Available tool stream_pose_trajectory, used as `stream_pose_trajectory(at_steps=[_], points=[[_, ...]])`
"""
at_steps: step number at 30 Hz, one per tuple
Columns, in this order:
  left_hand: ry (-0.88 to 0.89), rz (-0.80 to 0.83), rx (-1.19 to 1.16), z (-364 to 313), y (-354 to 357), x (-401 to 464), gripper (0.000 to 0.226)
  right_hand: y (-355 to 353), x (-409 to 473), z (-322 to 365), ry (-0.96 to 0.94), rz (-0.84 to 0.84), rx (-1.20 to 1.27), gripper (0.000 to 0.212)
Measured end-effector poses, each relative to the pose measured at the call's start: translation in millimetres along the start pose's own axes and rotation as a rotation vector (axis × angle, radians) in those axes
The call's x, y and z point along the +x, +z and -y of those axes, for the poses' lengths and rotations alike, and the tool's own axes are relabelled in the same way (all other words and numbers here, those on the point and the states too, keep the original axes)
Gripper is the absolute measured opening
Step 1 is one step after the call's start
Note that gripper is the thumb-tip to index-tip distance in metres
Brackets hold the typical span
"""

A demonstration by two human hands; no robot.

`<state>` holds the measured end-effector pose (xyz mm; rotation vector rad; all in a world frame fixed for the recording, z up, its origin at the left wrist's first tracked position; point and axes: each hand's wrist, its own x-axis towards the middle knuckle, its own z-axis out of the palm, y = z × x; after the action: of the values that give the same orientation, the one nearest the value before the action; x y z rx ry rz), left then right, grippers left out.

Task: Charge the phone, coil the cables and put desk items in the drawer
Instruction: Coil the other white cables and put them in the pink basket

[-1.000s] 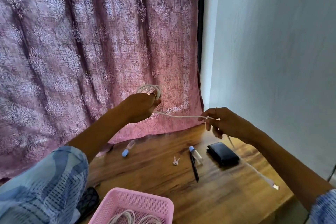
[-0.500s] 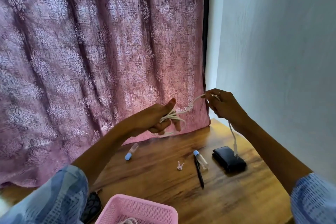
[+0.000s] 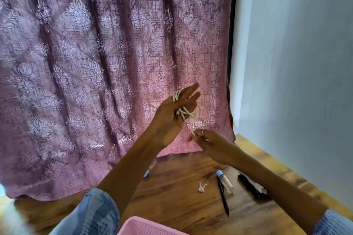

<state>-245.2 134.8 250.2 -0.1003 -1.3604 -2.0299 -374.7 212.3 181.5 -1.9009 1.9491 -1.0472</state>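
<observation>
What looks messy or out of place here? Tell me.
Nothing looks damaged or spilled. The white cable wound around the left hand is bunched unevenly, loops crossing; the right hand pinches its loose end.

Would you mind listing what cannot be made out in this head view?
- Black wallet: mostly hidden by the right forearm.
- Pink basket: cut off by the bottom edge, contents unseen.
- White cable end: blurred at the right hand.
- Blue-capped tube: half behind the left forearm.
</observation>
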Motion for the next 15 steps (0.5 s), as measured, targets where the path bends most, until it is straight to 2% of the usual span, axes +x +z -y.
stream_pose_trajectory(at_steps=[3,6,9,11,15], points=[[0.115,-0.052,0.405,6.1,-10.7,3.1,0.05,5.2,-2.6,19.3,-0.013,0.03,0.004,0.02],[0.19,0.094,0.941,10.2,-18.1,0.9,0.061,2.8,-7.8,37.7,0.002,0.053,0.117,0.018],[0.289,0.177,1.538,6.9,-16.8,-5.8,0.058,-4.8,-17.4,52.4,0.094,0.119,0.345,0.015],[0.332,0.196,1.719,5.8,-16.7,-11.2,0.059,-11.9,-22.7,60.3,0.122,0.192,0.379,0.011],[0.428,0.248,1.826,0.1,-12.3,-16.4,0.048,-26.3,-33.9,72.5,0.193,0.296,0.36,0.009]])
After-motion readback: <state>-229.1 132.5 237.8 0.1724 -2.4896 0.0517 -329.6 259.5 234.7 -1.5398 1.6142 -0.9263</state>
